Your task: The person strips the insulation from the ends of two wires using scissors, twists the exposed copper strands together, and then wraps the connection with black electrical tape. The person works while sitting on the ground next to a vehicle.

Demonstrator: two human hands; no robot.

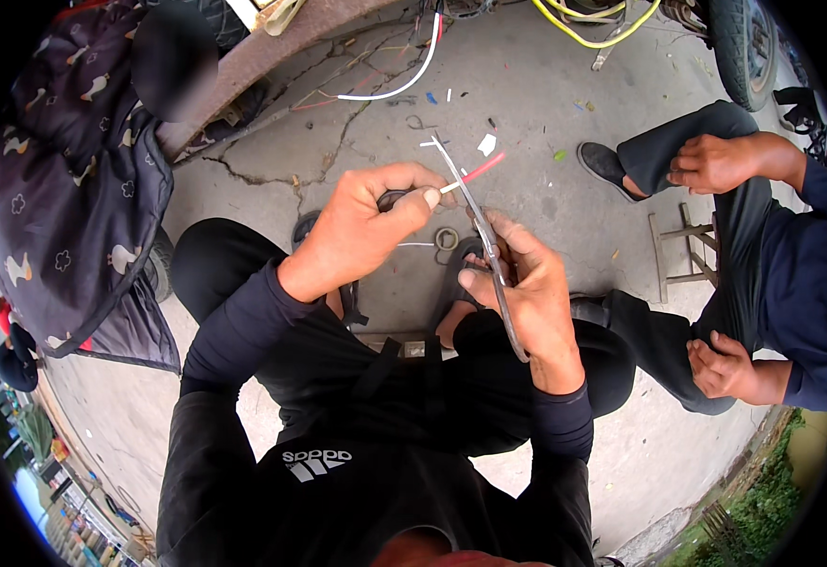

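Observation:
Between the thumb and fingers of my left hand (352,227) is pinched a thin wire, pale at my fingertips, with a red length (485,169) reaching out to the right. My right hand (533,298) grips metal scissors (481,227), their blades pointing up and away across the wire just beyond my left fingertips. Whether the blades press on the wire cannot be made out. Below my hands, a small tan ring (447,238), like a roll of tape, lies on the ground between my feet.
A seated person's hand (716,163) and dark shoe (607,172) are at right, near a wooden stool (686,248). White scraps (487,145) litter the cracked concrete. Far off lie a white cable (404,90), yellow cable (579,40) and tyre (744,52). A patterned padded cover (73,208) hangs at left.

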